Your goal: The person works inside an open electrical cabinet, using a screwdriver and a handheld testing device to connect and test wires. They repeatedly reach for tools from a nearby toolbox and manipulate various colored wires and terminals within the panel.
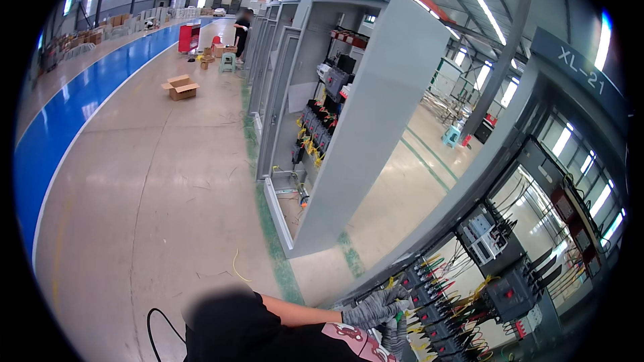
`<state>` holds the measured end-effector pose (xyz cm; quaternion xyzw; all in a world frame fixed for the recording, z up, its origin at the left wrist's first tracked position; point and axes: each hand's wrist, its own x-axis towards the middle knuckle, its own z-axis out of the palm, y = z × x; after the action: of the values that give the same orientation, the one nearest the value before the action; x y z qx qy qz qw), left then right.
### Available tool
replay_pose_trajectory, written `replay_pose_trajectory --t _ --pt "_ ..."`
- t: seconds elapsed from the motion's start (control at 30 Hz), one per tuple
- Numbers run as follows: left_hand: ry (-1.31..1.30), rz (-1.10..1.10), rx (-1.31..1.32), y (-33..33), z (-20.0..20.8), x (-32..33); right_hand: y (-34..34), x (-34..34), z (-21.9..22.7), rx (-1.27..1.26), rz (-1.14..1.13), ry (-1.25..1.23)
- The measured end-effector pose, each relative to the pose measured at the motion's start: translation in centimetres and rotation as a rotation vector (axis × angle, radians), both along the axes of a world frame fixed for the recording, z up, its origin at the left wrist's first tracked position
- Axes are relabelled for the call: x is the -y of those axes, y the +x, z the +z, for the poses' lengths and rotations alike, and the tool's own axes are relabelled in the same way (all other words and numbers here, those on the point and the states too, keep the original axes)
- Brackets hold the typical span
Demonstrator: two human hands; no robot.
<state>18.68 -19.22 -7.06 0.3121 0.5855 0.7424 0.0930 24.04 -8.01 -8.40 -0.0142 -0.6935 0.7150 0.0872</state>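
Note:
My left hand (pixel 382 306), in a grey knitted glove, reaches in from a bare forearm to a row of dark circuit breakers (pixel 421 295) in the near cabinet. Its fingers are bent together at the breakers' left ends, by short yellow wires; what they hold is too small to make out. Just below is my right hand (pixel 394 336), gloved in grey with a bit of green at its fingertips. It is partly hidden, and its grip does not show. Red, green and yellow wires (pixel 459 269) run off the breakers' other side, toward a larger breaker (pixel 508 293).
The near cabinet's grey frame (pixel 463 194) rises on my right. Ahead stands another open grey cabinet (pixel 376 127) with wired breakers inside. A cardboard box (pixel 181 87), green stool (pixel 228 62) and red cabinet (pixel 190 38) are farther off, near a standing person (pixel 241 35). A loose yellow wire (pixel 238 268) lies on the floor.

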Motion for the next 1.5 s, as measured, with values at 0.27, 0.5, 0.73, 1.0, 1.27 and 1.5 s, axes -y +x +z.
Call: replay_pose_trajectory --t 0.27,0.5,0.73,1.0,1.27,1.5 --pt "0.310 0.005 0.324 0.6 2.1 2.2 0.4 2.1 -0.1 0.017 0.062 -0.027" --pt "0.309 0.100 0.272 -1.3 1.2 1.3 3.0 1.0 -1.3 -0.007 0.174 -0.188" --pt "0.399 0.142 0.364 -6.1 4.6 2.8 7.3 -0.7 -2.1 0.138 0.227 -0.270" --pt "0.408 -0.075 0.511 -6.3 4.8 -2.7 11.1 -5.1 2.5 -0.062 -0.274 -0.210" --pt "0.486 -0.593 0.937 -10.5 -0.8 -15.4 8.1 -8.6 10.2 -0.253 -0.826 0.930" --pt "0.496 -0.713 1.305 -15.3 1.3 -23.6 0.5 -9.0 13.3 0.144 -0.927 1.350"
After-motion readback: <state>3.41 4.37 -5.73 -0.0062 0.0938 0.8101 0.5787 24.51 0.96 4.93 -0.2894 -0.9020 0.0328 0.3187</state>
